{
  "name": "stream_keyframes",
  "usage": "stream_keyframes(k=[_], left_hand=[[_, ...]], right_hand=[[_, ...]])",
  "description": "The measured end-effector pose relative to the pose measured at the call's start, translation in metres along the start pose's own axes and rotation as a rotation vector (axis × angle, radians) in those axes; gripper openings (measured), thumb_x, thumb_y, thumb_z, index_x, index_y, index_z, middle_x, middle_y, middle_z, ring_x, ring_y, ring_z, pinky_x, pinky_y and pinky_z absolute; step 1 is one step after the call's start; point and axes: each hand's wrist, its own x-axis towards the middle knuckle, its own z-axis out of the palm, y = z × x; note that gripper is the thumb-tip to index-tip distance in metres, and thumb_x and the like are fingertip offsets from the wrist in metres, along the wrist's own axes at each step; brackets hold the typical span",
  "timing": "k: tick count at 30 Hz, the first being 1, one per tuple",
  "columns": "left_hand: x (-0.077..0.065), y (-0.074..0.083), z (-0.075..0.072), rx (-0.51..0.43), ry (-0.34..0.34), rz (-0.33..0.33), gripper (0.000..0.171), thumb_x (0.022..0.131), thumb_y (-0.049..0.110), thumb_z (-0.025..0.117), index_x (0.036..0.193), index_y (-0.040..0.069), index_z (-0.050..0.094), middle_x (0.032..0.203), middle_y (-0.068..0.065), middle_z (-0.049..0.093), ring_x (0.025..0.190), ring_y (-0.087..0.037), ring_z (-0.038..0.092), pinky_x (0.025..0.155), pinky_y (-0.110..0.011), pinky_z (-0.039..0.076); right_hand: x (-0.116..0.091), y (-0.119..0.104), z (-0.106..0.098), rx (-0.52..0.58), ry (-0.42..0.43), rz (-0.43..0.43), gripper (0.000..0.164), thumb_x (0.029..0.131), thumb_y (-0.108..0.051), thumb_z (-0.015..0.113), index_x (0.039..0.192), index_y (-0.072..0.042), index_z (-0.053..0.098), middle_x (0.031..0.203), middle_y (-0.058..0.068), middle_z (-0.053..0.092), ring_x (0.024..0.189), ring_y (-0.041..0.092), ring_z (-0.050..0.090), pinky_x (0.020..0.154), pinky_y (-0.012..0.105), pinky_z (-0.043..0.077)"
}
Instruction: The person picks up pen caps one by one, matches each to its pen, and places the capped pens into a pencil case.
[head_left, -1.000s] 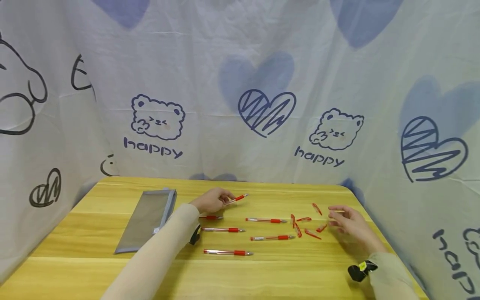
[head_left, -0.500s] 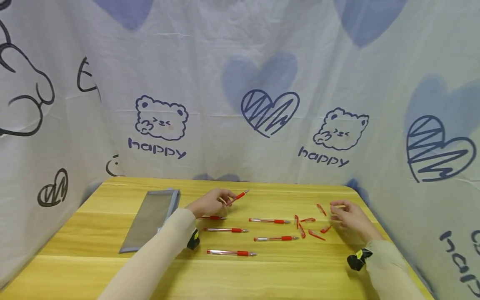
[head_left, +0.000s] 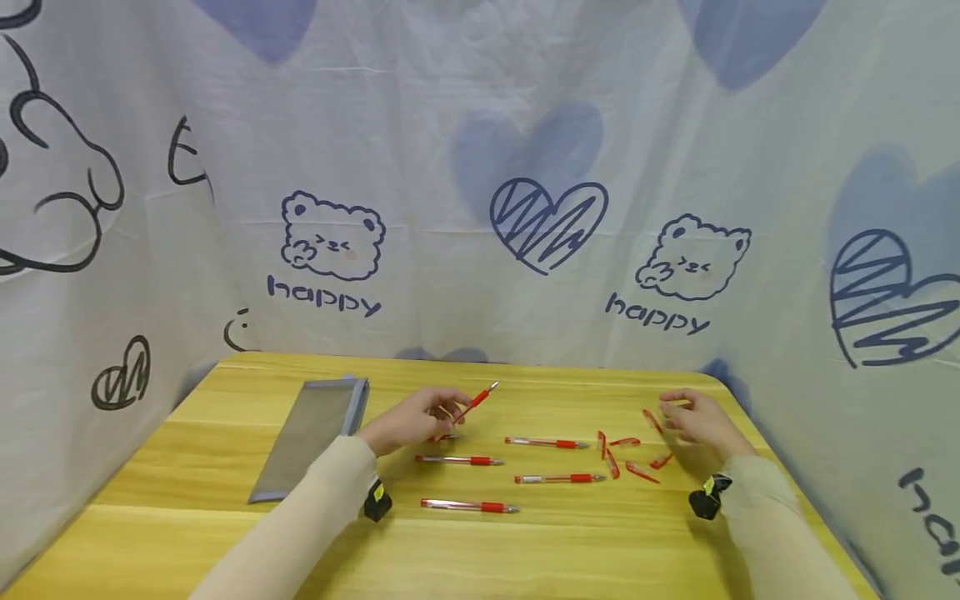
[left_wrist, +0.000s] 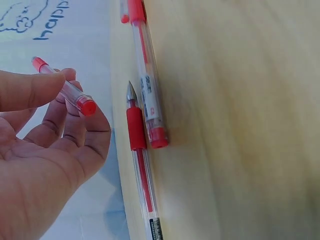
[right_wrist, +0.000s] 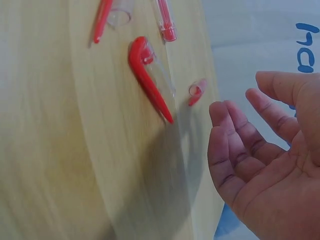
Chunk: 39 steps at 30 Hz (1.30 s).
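Observation:
My left hand (head_left: 420,418) pinches a red gel pen (head_left: 477,402) between thumb and fingers, its metal tip pointing up and right. In the left wrist view the clear barrel of that held pen (left_wrist: 74,93) crosses the fingers, red end plug toward the camera. Several uncapped red pens lie below and beside this hand, among them a pen (head_left: 459,460) and another pen (left_wrist: 137,130). My right hand (head_left: 697,418) hovers with loosely bent fingers and holds nothing. Close to it lie several red pen caps, such as a clipped cap (right_wrist: 150,80) and a small cap (right_wrist: 197,91).
A grey mesh zip pouch (head_left: 300,433) lies flat on the wooden table (head_left: 585,546), left of the pens. Two more pens, one farther back (head_left: 546,442) and one nearer (head_left: 558,478), lie mid-table. A printed white cloth (head_left: 435,275) hangs behind the table.
The left hand has drawn slightly back toward the person, and the pen in it now tilts more steeply upward. The head view has shifted a little left. The right hand stays near the caps.

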Motion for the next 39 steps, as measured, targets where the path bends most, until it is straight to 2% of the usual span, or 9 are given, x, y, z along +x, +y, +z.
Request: stream_keyframes(k=[4,8,11,15,18,23,28,32,39], left_hand=[[-0.013,0.003,0.001,-0.029,-0.003,0.013,0.048,0.098,-0.011,0.054,0.145,-0.005,0.058,0.124,-0.028,0.065,0.102,-0.036,0.063,0.072,-0.031,0.051],[-0.028,0.006,0.001,-0.001,0.017,0.023,0.046,0.1,-0.008,0.056,0.145,0.001,0.061,0.123,-0.022,0.066,0.108,-0.038,0.062,0.08,-0.033,0.053],[-0.039,0.006,0.0,-0.009,0.025,0.024,0.045,0.102,-0.005,0.058,0.146,0.005,0.062,0.125,-0.02,0.066,0.113,-0.037,0.062,0.089,-0.037,0.054],[-0.051,0.006,-0.001,-0.048,0.024,0.021,0.046,0.104,-0.004,0.058,0.148,0.008,0.06,0.13,-0.023,0.064,0.116,-0.036,0.062,0.095,-0.039,0.055],[-0.058,0.005,-0.002,-0.076,0.026,0.028,0.047,0.103,-0.003,0.058,0.149,0.008,0.059,0.132,-0.027,0.063,0.119,-0.039,0.061,0.095,-0.041,0.056],[-0.067,0.003,-0.004,-0.107,0.043,0.026,0.047,0.103,-0.002,0.058,0.149,0.007,0.059,0.131,-0.025,0.064,0.12,-0.037,0.06,0.092,-0.044,0.057],[-0.076,0.001,-0.005,-0.116,0.067,0.018,0.047,0.102,-0.003,0.058,0.148,0.004,0.058,0.13,-0.024,0.065,0.113,-0.029,0.061,0.085,-0.038,0.057],[-0.083,0.0,-0.006,-0.117,0.077,0.026,0.049,0.1,-0.004,0.059,0.148,0.002,0.059,0.129,-0.025,0.065,0.113,-0.03,0.062,0.084,-0.034,0.057],[-0.096,-0.003,-0.011,-0.091,0.102,0.006,0.047,0.102,-0.002,0.059,0.149,0.003,0.058,0.129,-0.017,0.065,0.119,-0.032,0.06,0.094,-0.034,0.057]], right_hand=[[0.007,-0.001,0.005,-0.015,0.009,0.004,0.049,0.114,-0.024,0.051,0.149,0.01,0.047,0.14,0.038,0.06,0.115,0.036,0.07,0.078,0.033,0.059],[0.013,-0.001,0.009,-0.024,0.003,0.012,0.049,0.113,-0.023,0.053,0.149,0.01,0.047,0.136,0.037,0.061,0.111,0.036,0.068,0.072,0.03,0.055],[0.015,-0.001,0.011,-0.01,-0.007,0.025,0.05,0.112,-0.023,0.053,0.149,0.01,0.046,0.13,0.034,0.063,0.095,0.024,0.066,0.063,0.029,0.049],[0.017,-0.001,0.012,0.001,-0.011,0.048,0.05,0.112,-0.023,0.053,0.148,0.011,0.046,0.12,0.029,0.066,0.066,0.01,0.051,0.055,0.027,0.043],[0.019,0.001,0.013,-0.008,-0.004,0.059,0.049,0.111,-0.022,0.054,0.147,0.011,0.047,0.116,0.026,0.068,0.067,0.01,0.054,0.058,0.027,0.045],[0.023,0.005,0.013,-0.017,0.003,0.051,0.048,0.11,-0.021,0.055,0.144,0.013,0.048,0.115,0.023,0.07,0.092,0.015,0.067,0.069,0.03,0.051],[0.029,0.008,0.017,-0.013,0.01,0.031,0.046,0.108,-0.018,0.056,0.138,0.016,0.05,0.098,0.013,0.076,0.08,0.009,0.068,0.069,0.028,0.05],[0.034,0.008,0.023,-0.045,0.032,0.026,0.044,0.103,-0.014,0.059,0.134,0.016,0.053,0.087,0.006,0.075,0.075,0.007,0.066,0.068,0.023,0.05],[0.035,0.001,0.027,-0.179,0.073,0.012,0.04,0.1,-0.015,0.065,0.125,0.016,0.062,0.09,0.016,0.077,0.08,0.017,0.071,0.075,0.028,0.052]])
